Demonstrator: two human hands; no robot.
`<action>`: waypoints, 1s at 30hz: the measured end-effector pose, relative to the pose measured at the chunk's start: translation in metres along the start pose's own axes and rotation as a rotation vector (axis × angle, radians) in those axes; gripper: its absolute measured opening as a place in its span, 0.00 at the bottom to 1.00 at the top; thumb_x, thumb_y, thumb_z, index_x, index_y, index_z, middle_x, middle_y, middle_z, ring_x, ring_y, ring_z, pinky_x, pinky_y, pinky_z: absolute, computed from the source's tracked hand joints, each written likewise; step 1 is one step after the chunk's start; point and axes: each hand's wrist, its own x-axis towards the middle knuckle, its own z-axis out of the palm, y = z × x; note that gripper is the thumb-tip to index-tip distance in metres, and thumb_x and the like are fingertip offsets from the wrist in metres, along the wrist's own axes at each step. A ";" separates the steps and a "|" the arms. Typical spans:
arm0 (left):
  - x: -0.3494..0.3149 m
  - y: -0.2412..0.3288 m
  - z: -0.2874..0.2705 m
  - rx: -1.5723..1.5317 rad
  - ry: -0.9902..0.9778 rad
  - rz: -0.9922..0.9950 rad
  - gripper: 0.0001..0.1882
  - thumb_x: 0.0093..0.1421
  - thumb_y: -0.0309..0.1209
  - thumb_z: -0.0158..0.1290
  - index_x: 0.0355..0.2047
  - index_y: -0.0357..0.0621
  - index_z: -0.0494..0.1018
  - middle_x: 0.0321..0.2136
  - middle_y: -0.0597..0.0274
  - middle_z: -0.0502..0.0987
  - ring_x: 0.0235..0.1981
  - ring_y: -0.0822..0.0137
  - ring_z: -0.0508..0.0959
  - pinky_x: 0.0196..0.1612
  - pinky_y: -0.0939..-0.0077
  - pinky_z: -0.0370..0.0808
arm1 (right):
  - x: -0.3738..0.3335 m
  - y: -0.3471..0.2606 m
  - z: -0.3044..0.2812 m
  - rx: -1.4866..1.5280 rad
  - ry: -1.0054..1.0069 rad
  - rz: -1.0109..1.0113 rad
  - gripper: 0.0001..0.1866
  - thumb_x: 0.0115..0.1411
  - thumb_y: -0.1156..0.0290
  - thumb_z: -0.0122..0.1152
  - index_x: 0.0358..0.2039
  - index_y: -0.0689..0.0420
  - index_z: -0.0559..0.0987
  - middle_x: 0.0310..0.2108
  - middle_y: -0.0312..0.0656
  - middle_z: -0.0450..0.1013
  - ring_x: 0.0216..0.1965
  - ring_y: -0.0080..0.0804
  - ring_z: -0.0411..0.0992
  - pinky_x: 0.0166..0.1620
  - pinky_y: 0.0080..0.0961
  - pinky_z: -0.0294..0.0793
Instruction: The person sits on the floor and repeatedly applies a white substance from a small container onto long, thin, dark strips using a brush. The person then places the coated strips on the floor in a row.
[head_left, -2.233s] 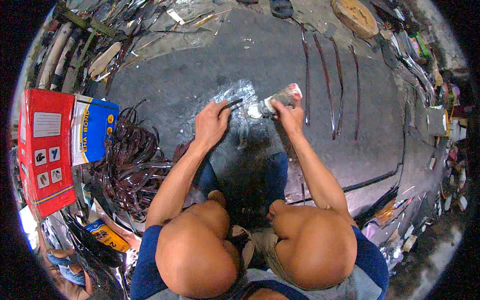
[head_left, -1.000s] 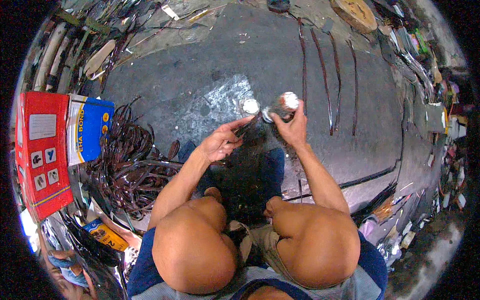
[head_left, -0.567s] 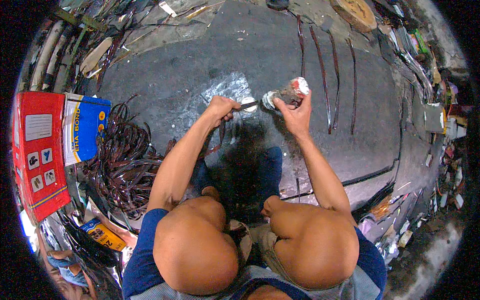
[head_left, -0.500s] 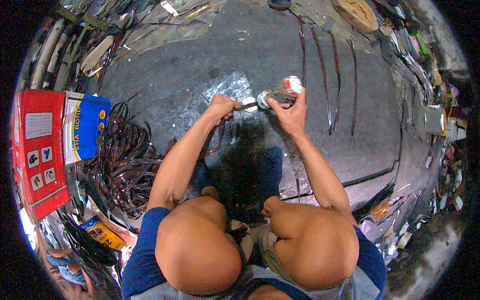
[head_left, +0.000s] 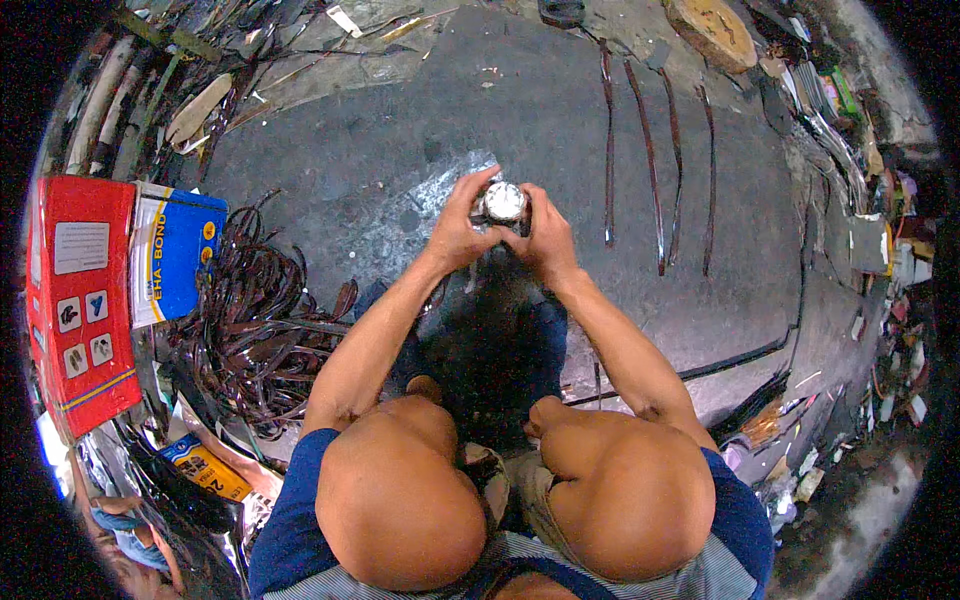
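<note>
Both my hands are wrapped round a small can [head_left: 505, 202] with a round whitish-silver top, seen end-on above the dark floor sheet. My left hand [head_left: 462, 228] grips its left side, while my right hand [head_left: 544, 236] closes on the right, and the thumbs come close together at the near side. Most of the can's side is hidden by fingers. Whether a strip lies under my left fingers, I cannot tell. A pale dusty smear [head_left: 400, 225] marks the sheet to the left of the hands.
A tangled heap of dark glossy strips [head_left: 255, 320] lies at left, beside a blue-and-white box [head_left: 180, 255] and a red box [head_left: 85, 300]. Several single strips [head_left: 645, 165] are laid out at far right. A round wooden block [head_left: 712, 32] stands at the far edge.
My left hand, which was pulling a dark strip taut, has moved right to the can. My right hand has come inward, and the tilted can now shows its round end upward.
</note>
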 end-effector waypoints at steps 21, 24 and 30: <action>0.005 0.009 0.005 0.077 -0.178 -0.063 0.25 0.48 0.24 0.64 0.46 0.40 0.67 0.40 0.46 0.77 0.44 0.44 0.77 0.44 0.58 0.75 | 0.028 0.014 -0.008 0.334 0.206 0.562 0.19 0.45 0.80 0.68 0.37 0.56 0.70 0.25 0.41 0.77 0.29 0.31 0.76 0.34 0.30 0.74; 0.006 0.005 0.007 0.059 -0.167 -0.064 0.25 0.48 0.25 0.64 0.47 0.40 0.67 0.40 0.45 0.77 0.44 0.44 0.77 0.44 0.58 0.75 | 0.031 0.011 -0.052 0.442 0.259 0.537 0.19 0.47 0.80 0.69 0.36 0.57 0.69 0.26 0.42 0.78 0.26 0.29 0.75 0.29 0.27 0.73; 0.010 0.009 0.010 0.101 -0.199 -0.073 0.26 0.48 0.25 0.65 0.47 0.39 0.67 0.41 0.44 0.77 0.46 0.43 0.77 0.45 0.58 0.74 | 0.029 -0.057 -0.190 0.775 0.430 0.457 0.16 0.51 0.83 0.67 0.32 0.53 0.69 0.26 0.42 0.77 0.24 0.27 0.74 0.27 0.22 0.72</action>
